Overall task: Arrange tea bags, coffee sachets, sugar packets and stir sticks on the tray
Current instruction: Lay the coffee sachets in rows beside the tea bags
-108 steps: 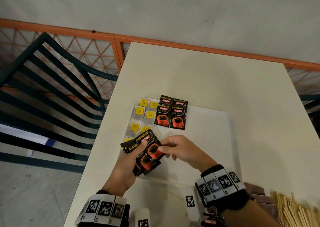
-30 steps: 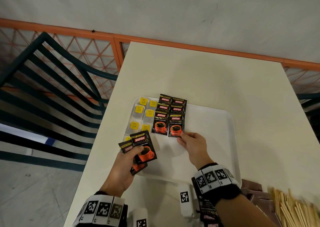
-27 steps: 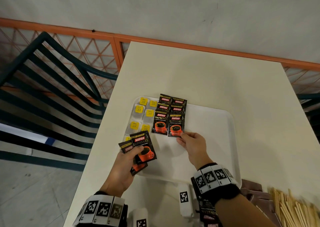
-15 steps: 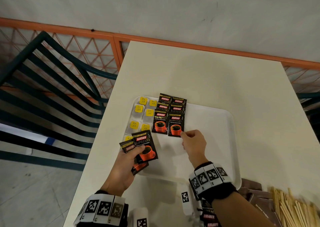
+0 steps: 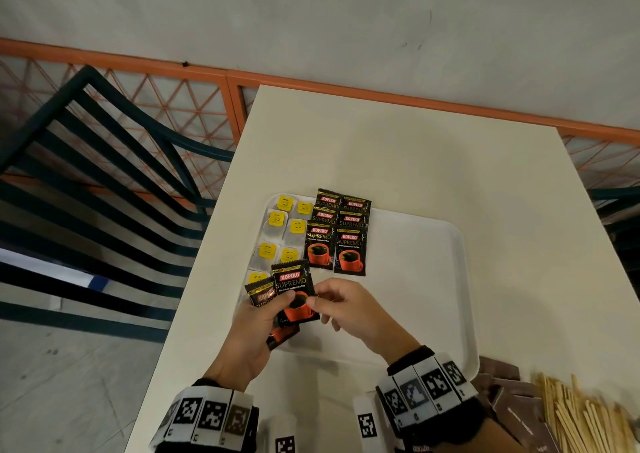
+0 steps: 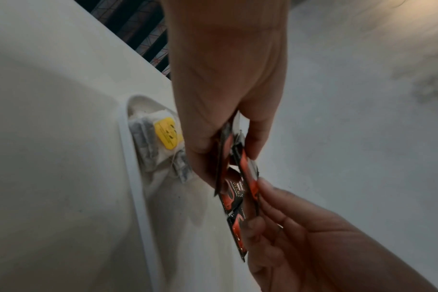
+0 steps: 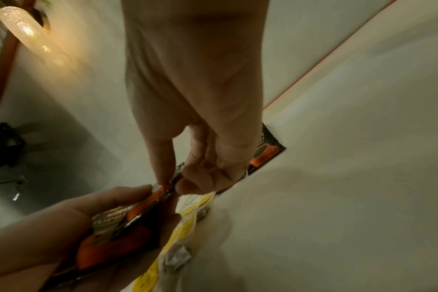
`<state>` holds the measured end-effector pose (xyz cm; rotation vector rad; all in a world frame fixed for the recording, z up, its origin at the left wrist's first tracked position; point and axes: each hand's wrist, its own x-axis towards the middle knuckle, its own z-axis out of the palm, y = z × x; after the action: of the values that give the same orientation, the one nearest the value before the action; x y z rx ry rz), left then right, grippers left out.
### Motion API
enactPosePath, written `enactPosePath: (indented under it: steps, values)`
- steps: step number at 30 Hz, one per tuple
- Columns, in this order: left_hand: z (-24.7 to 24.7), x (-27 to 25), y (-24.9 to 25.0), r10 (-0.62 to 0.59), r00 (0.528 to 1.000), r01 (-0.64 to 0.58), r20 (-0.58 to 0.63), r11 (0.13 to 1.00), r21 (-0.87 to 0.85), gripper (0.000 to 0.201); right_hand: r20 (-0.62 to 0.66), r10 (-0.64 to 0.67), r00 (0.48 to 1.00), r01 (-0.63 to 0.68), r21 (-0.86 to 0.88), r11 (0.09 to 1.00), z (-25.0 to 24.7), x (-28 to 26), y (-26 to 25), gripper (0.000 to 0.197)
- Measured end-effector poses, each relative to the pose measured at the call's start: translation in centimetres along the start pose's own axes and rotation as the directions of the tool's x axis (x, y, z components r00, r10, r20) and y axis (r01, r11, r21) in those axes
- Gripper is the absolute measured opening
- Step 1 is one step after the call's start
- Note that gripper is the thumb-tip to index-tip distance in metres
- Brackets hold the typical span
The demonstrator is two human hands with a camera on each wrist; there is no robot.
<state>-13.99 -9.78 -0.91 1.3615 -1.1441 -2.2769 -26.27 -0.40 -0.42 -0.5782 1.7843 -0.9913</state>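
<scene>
A white tray (image 5: pixel 433 279) lies on the cream table. Along its left side lie several tea bags (image 5: pixel 277 224) with yellow tags, and beside them two columns of black coffee sachets (image 5: pixel 337 241) overlap. My left hand (image 5: pixel 256 328) grips a small stack of coffee sachets (image 5: pixel 294 293) over the tray's near left corner. My right hand (image 5: pixel 346 309) pinches the right edge of the top sachet between thumb and forefinger. The left wrist view shows the stack (image 6: pixel 238 189) edge-on, with a tea bag (image 6: pixel 163 138) behind it. In the right wrist view the pinch (image 7: pixel 170 183) is on the sachet's edge.
Brown packets (image 5: pixel 512 404) and a pile of wooden stir sticks (image 5: pixel 585 418) lie at the table's near right. A dark green slatted chair (image 5: pixel 104 182) stands to the left, past the table edge. An orange railing (image 5: pixel 346 85) runs behind the table.
My right hand has left the sachets laid on the tray, come back toward me and taken hold of the top sachet in my left hand's stack. The left hand has stayed put.
</scene>
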Motion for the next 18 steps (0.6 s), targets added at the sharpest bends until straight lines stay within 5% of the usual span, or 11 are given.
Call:
enactPosePath:
  steps: [10, 18]
  values:
    - [0.5, 0.3, 0.8, -0.116, 0.991, 0.122, 0.069, 0.989, -0.088, 0.032, -0.188, 0.053, 0.981, -0.026, 0.143, 0.989, -2.0, -0.3, 1.6, 0.014]
    - [1.9, 2.0, 1.4, 0.159, 0.987, -0.149, -0.001, 0.926, 0.346, 0.017, -0.379, 0.129, 0.917, -0.057, 0.194, 0.979, -4.5, 0.2, 2.8, 0.013]
